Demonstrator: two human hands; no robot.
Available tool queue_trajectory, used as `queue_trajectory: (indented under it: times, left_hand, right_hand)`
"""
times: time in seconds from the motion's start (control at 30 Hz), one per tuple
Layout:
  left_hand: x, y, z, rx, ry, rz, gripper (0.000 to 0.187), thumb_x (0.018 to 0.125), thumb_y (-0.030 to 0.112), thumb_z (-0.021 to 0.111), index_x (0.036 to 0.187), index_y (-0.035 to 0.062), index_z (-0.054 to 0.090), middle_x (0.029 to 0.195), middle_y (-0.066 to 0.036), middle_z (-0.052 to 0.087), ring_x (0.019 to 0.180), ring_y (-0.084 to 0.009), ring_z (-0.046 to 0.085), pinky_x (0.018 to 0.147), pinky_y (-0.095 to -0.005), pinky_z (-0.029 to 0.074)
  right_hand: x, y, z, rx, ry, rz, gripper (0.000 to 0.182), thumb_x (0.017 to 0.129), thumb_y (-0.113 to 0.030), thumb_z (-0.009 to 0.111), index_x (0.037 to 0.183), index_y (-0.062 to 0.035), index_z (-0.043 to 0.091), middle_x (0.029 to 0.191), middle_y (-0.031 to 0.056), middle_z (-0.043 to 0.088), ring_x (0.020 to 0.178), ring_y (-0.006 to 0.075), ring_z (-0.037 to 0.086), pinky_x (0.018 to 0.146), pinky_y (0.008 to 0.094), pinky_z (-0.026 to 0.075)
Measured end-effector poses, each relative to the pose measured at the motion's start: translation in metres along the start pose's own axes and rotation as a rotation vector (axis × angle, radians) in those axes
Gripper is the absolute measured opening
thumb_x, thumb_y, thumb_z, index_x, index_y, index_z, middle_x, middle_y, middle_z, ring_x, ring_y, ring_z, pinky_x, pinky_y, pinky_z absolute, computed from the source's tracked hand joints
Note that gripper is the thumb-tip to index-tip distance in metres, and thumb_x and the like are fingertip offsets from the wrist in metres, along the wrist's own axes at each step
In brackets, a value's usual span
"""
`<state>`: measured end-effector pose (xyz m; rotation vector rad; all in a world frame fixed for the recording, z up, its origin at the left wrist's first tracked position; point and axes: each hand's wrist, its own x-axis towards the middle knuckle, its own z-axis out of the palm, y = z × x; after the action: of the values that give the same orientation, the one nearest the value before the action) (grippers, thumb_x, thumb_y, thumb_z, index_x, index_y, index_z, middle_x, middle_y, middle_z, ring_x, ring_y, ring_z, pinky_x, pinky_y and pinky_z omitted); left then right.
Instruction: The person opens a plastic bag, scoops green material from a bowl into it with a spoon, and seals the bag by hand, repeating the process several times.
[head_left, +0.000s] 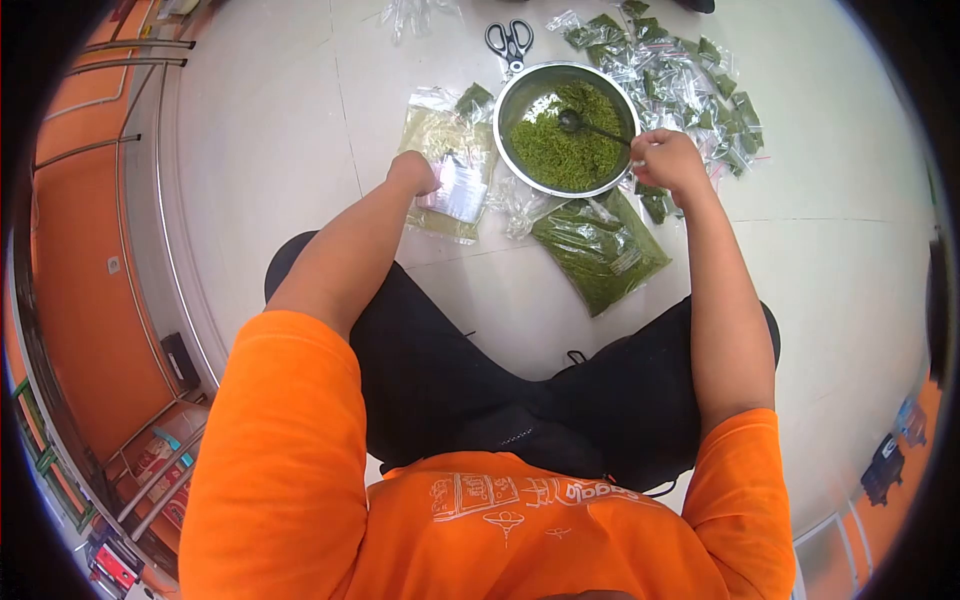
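A metal bowl stands on the floor, with green shredded stuff covering its bottom. Resting in it is a black spoon, its handle running over the right rim to my right hand, which is closed around the end. My left hand is curled shut at the edge of a stack of small clear plastic bags. Under that stack lies a large clear bag with pale green contents. The left fingertips are turned down, so anything pinched between them is hidden.
Many small filled green packets lie heaped right of the bowl. A large bag of green stuff lies in front of it. Scissors with black handles are behind. Crumpled clear plastic sits near my knees, beside the bowl.
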<state>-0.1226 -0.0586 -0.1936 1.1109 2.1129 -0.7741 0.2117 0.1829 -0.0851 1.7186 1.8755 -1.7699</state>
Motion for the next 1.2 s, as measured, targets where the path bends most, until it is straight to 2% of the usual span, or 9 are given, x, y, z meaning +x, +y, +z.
queue_trajectory:
  times: [0.1, 0.13, 0.23, 0.37, 0.47, 0.6, 0.77, 0.9, 1.2]
  left_hand:
    - [-0.025, 0.002, -0.03, -0.081, -0.002, 0.052, 0.052, 0.076, 0.052, 0.073, 0.103, 0.0082, 0.074, 0.11, -0.014, 0.071, 0.105, -0.0302, 0.066, 0.089, -0.0375, 0.053]
    - [-0.029, 0.0, -0.034, -0.127, 0.0, 0.066, 0.053, 0.076, 0.054, 0.072, 0.104, 0.0083, 0.074, 0.11, -0.014, 0.071, 0.105, -0.0303, 0.066, 0.089, -0.0374, 0.053]
    - [-0.033, -0.007, -0.03, -0.184, 0.186, 0.055, 0.067, 0.07, 0.054, 0.08, 0.113, 0.0037, 0.071, 0.105, -0.015, 0.072, 0.093, -0.0301, 0.069, 0.085, -0.0369, 0.053]
    - [-0.033, -0.014, -0.034, -0.425, -0.049, -0.013, 0.048, 0.079, 0.027, 0.08, 0.115, -0.003, 0.065, 0.103, -0.013, 0.07, 0.089, -0.0186, 0.069, 0.077, -0.0307, 0.056]
    - [-0.078, -0.007, -0.063, -1.052, -0.224, -0.096, 0.037, 0.085, 0.013, 0.076, 0.114, -0.0044, 0.062, 0.101, -0.01, 0.069, 0.091, -0.0141, 0.068, 0.075, -0.0265, 0.057]
    - [-0.16, 0.02, -0.116, -1.485, -0.045, 0.016, 0.032, 0.084, 0.008, 0.076, 0.109, -0.0057, 0.062, 0.1, -0.011, 0.069, 0.088, -0.0152, 0.068, 0.076, -0.0259, 0.056]
    - [-0.198, 0.055, -0.143, -1.839, 0.133, 0.183, 0.046, 0.082, 0.011, 0.08, 0.117, -0.0071, 0.057, 0.102, -0.011, 0.069, 0.087, -0.0156, 0.067, 0.076, -0.0254, 0.056]
    - [-0.192, 0.07, -0.149, -1.872, 0.173, 0.308, 0.047, 0.081, 0.015, 0.082, 0.114, -0.0041, 0.055, 0.097, -0.01, 0.069, 0.082, -0.0131, 0.066, 0.072, -0.0222, 0.052]
    - [-0.186, 0.071, -0.158, -1.71, 0.206, 0.474, 0.042, 0.084, 0.017, 0.08, 0.113, -0.0016, 0.058, 0.092, -0.008, 0.069, 0.084, -0.0117, 0.065, 0.074, -0.0227, 0.051]
  right_hand:
    - [-0.003, -0.005, 0.002, -0.839, 0.103, -0.163, 0.036, 0.089, -0.028, 0.065, 0.111, 0.0001, 0.068, 0.105, 0.018, 0.071, 0.096, 0.0304, 0.07, 0.086, 0.0402, 0.055]
    - [-0.008, -0.01, 0.008, -0.82, 0.121, -0.088, 0.039, 0.09, -0.031, 0.063, 0.117, -0.0021, 0.066, 0.115, 0.0196, 0.068, 0.111, 0.0358, 0.064, 0.094, 0.0454, 0.051]
    - [-0.022, -0.032, 0.025, -0.775, 0.091, -0.203, 0.039, 0.091, -0.031, 0.063, 0.119, -0.0041, 0.066, 0.118, 0.019, 0.067, 0.111, 0.034, 0.064, 0.096, 0.0436, 0.051]
    - [-0.029, -0.044, 0.049, -0.73, 0.068, -0.336, 0.04, 0.091, -0.03, 0.064, 0.123, -0.0044, 0.065, 0.12, 0.0193, 0.066, 0.113, 0.034, 0.063, 0.097, 0.0428, 0.05]
    - [-0.03, -0.046, 0.07, -0.548, -0.074, -0.533, 0.039, 0.089, -0.027, 0.067, 0.119, -0.0025, 0.066, 0.114, 0.0196, 0.068, 0.104, 0.0335, 0.067, 0.091, 0.0409, 0.052]
    - [-0.057, -0.061, 0.097, -0.135, -0.355, -0.654, 0.036, 0.084, -0.023, 0.074, 0.11, 0.0011, 0.068, 0.097, 0.0129, 0.071, 0.08, 0.0243, 0.068, 0.075, 0.0336, 0.054]
    - [-0.095, -0.081, 0.108, 0.127, -0.156, -0.741, 0.042, 0.08, -0.019, 0.078, 0.113, 0.0011, 0.063, 0.092, 0.0124, 0.07, 0.077, 0.0198, 0.067, 0.072, 0.0315, 0.054]
    - [-0.101, -0.085, 0.096, 0.133, 0.005, -0.801, 0.043, 0.078, -0.015, 0.08, 0.112, 0.0003, 0.059, 0.089, 0.0116, 0.069, 0.077, 0.0184, 0.066, 0.071, 0.0308, 0.054]
    - [-0.104, -0.087, 0.085, 0.271, 0.017, -0.701, 0.024, 0.086, -0.009, 0.072, 0.105, 0.001, 0.063, 0.084, 0.0094, 0.072, 0.072, 0.0111, 0.067, 0.068, 0.025, 0.053]
